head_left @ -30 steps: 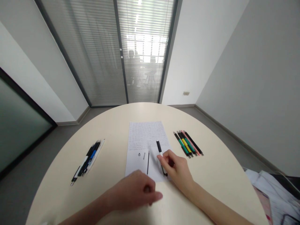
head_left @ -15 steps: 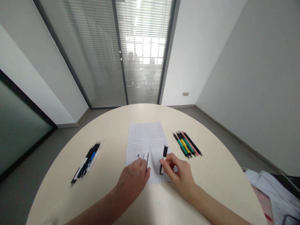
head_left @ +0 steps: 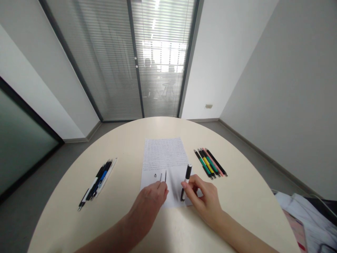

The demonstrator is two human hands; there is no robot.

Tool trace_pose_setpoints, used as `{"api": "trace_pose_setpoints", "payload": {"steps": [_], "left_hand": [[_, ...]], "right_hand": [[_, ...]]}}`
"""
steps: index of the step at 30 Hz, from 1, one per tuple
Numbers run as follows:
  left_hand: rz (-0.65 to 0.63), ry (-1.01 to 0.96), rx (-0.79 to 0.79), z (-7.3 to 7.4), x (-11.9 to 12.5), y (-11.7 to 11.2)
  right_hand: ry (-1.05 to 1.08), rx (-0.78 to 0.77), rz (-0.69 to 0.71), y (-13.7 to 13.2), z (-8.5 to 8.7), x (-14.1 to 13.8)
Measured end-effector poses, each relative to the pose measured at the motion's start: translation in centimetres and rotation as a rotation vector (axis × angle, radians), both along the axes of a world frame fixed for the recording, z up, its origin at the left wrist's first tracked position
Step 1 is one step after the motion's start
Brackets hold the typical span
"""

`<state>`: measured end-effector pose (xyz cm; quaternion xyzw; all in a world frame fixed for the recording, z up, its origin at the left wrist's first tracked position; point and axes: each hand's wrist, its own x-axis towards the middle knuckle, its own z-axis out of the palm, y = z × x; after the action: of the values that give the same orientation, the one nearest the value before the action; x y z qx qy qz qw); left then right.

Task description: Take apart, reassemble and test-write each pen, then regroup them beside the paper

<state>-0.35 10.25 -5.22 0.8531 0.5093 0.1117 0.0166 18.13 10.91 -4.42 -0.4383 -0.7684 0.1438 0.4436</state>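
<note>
My right hand (head_left: 204, 193) pinches a black-and-white pen barrel (head_left: 188, 172) between thumb and fingertips, holding it nearly upright over the white paper (head_left: 173, 175). To its left, my left hand (head_left: 154, 200) is low over the same sheet, its fingers closed around the near end of a thin pen refill (head_left: 165, 175); the fingers hide the exact grip. Another slim rod (head_left: 160, 177) sticks out just left of the refill. A small dark pen part (head_left: 155, 175) lies on the paper beyond my left fingers. Handwritten lines cover the sheet's upper part.
Several black, white and blue pens (head_left: 98, 182) lie in a row on the left of the round table (head_left: 126, 144). Green, yellow, pink and black pens (head_left: 210, 162) form a row on the right. Papers (head_left: 302, 211) lie beyond the table's right edge.
My left thumb has closed up to the fingers by the refill, and that hand has shifted slightly toward me. My right hand has moved a little right and nearer with the pen barrel.
</note>
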Motion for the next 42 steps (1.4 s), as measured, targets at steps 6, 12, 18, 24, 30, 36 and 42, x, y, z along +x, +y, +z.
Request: {"api": "trace_pose_setpoints", "payload": {"steps": [6,12,18,24,30,36,42], "left_hand": [[0.034,-0.006,0.004,-0.1,0.0,0.2],[0.128,0.1,0.016,-0.4,-0.2,0.5],[0.172,0.126,-0.178,0.7,-0.3,0.3],[0.241,0.212,-0.306,2.9,0.0,0.1],[0.259,0.207,-0.302,2.3,0.1,0.2],[0.172,-0.204,-0.305,3.0,-1.0,0.3],[0.196,-1.077,-0.348,4.8,-2.2,0.9]], "right_hand": [[0.005,-0.028,0.016,0.0,-0.1,0.0],[-0.002,-0.033,0.026,0.0,-0.3,0.0],[-0.008,-0.014,0.036,0.1,-0.2,0.1],[-0.002,0.005,0.05,0.2,-0.1,-0.1],[-0.018,-0.001,0.081,0.1,-0.5,-0.3],[-0.058,-0.007,0.159,-0.1,-0.6,-0.2],[-0.133,0.012,0.242,-0.6,-0.6,-0.4]]}}
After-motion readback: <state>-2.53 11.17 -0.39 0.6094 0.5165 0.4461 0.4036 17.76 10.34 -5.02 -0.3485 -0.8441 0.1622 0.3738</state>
